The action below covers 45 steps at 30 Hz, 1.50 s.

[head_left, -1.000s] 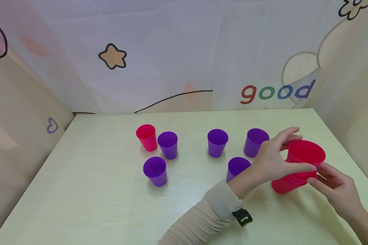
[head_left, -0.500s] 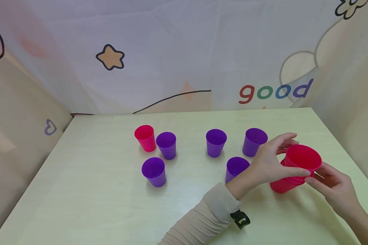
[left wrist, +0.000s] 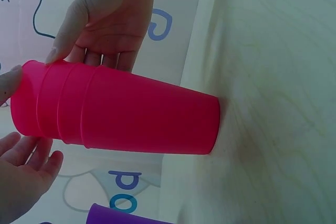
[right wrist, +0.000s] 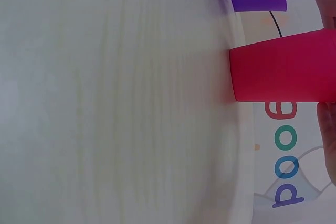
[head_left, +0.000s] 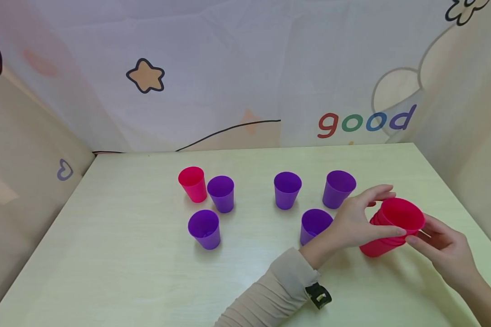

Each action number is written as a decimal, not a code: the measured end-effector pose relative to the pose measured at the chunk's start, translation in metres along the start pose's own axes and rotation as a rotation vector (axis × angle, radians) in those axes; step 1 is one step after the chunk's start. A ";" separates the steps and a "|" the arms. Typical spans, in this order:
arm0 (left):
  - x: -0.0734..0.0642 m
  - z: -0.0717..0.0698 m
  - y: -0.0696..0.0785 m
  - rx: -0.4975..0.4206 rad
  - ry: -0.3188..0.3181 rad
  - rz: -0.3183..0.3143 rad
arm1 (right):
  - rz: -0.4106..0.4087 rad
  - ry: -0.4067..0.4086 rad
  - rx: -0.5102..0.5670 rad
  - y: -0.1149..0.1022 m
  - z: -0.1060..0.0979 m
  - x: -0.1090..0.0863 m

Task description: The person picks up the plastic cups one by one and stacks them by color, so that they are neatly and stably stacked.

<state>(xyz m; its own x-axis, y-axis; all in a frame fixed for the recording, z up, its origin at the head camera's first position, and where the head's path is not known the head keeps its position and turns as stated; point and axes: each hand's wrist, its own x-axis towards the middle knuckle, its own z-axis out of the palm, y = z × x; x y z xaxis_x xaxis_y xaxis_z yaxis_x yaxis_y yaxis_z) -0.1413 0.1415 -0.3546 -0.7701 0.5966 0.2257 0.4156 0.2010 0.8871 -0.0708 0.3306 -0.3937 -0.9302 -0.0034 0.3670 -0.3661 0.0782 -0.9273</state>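
Observation:
Near the table's right side stands a stack of several nested red cups (head_left: 386, 243), its base on the tabletop. My left hand (head_left: 351, 227) holds the uppermost cup near its rim, thumb in front and fingers on the far side. From the right, my right hand (head_left: 449, 252) grips the stack just below that rim, thumb and fingers on its side. In the left wrist view, the closely spaced rims of the red stack (left wrist: 131, 111) show, with my right hand (left wrist: 113, 19) beyond. The right wrist view shows the lower part of the red stack (right wrist: 283, 72).
Just left of my left forearm is a purple cup (head_left: 315, 225). Two more purple cups (head_left: 287, 190) (head_left: 337, 190) stand behind it. Further left are a single red cup (head_left: 193, 185) and two purple cups (head_left: 222, 195) (head_left: 204, 230). A printed cloth (head_left: 229, 68) hangs behind the table (head_left: 127, 254).
My left hand has lowered the top red cup further into the stack, so less of it stands out above the rims below. My right hand has stayed nearly in place.

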 end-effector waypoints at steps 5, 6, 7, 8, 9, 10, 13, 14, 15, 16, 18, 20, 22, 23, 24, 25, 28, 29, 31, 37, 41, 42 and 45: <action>-0.002 -0.002 -0.001 0.001 0.002 0.003 | -0.010 -0.004 0.013 0.000 0.001 0.000; -0.002 -0.003 -0.002 -0.001 0.002 0.005 | -0.011 -0.004 0.017 0.000 0.001 0.001; -0.003 -0.004 -0.002 -0.011 0.004 0.008 | -0.016 -0.007 0.027 0.000 0.001 0.001; -0.004 -0.005 -0.003 -0.022 0.007 0.016 | -0.018 -0.007 0.028 0.001 0.002 0.001; -0.004 -0.007 -0.003 -0.033 0.013 0.028 | -0.019 -0.007 0.030 0.001 0.002 0.001; -0.005 -0.009 -0.003 -0.040 0.019 0.040 | -0.018 -0.008 0.031 0.001 0.002 0.001; -0.009 -0.016 -0.003 -0.057 0.040 0.075 | -0.006 -0.006 0.019 0.001 0.001 0.001; -0.010 -0.018 -0.003 -0.059 0.046 0.089 | 0.001 -0.002 0.006 0.001 0.001 0.001; -0.012 -0.021 -0.003 -0.059 0.052 0.103 | 0.008 0.002 -0.011 0.001 0.001 0.000; -0.013 -0.024 -0.003 -0.060 0.058 0.113 | 0.014 0.006 -0.021 0.001 0.001 0.000; -0.017 -0.030 -0.001 -0.067 0.068 0.126 | 0.009 0.004 -0.006 0.002 0.001 0.000; -0.020 -0.038 0.001 -0.076 0.080 0.144 | -0.002 0.000 0.014 0.002 0.002 0.000; -0.025 -0.046 0.004 -0.087 0.095 0.150 | -0.010 0.000 0.035 0.003 0.002 0.000; -0.028 -0.050 0.005 -0.091 0.102 0.152 | -0.014 0.000 0.041 0.003 0.002 0.000; -0.030 -0.054 0.007 -0.088 0.112 0.157 | -0.016 0.000 0.047 0.003 0.001 0.000; -0.032 -0.058 0.008 -0.089 0.120 0.169 | -0.016 0.003 0.044 0.003 0.001 0.000; -0.039 -0.070 0.012 -0.060 0.148 0.205 | -0.023 0.000 0.060 0.003 0.001 0.000; -0.041 -0.073 0.013 -0.058 0.154 0.218 | -0.025 -0.001 0.063 0.003 0.001 0.001; -0.044 -0.080 0.015 -0.061 0.165 0.249 | -0.029 -0.001 0.065 0.003 0.001 0.001; -0.054 -0.099 0.013 -0.114 0.188 0.295 | -0.023 0.008 0.047 0.003 0.002 0.001; -0.063 -0.111 0.010 -0.130 0.200 0.293 | -0.014 0.008 0.042 0.003 0.001 0.001; -0.065 -0.114 0.010 -0.131 0.201 0.289 | -0.010 0.009 0.035 0.003 0.001 0.001; -0.073 -0.122 0.009 -0.151 0.197 0.268 | -0.002 0.014 0.007 0.003 0.000 0.000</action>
<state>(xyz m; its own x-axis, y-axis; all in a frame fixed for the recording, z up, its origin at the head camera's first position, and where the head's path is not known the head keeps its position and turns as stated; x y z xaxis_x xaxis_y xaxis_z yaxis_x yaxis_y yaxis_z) -0.1403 0.0044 -0.3141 -0.7277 0.4488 0.5187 0.5508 -0.0684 0.8319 -0.0722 0.3304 -0.3960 -0.9290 0.0102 0.3698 -0.3683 0.0710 -0.9270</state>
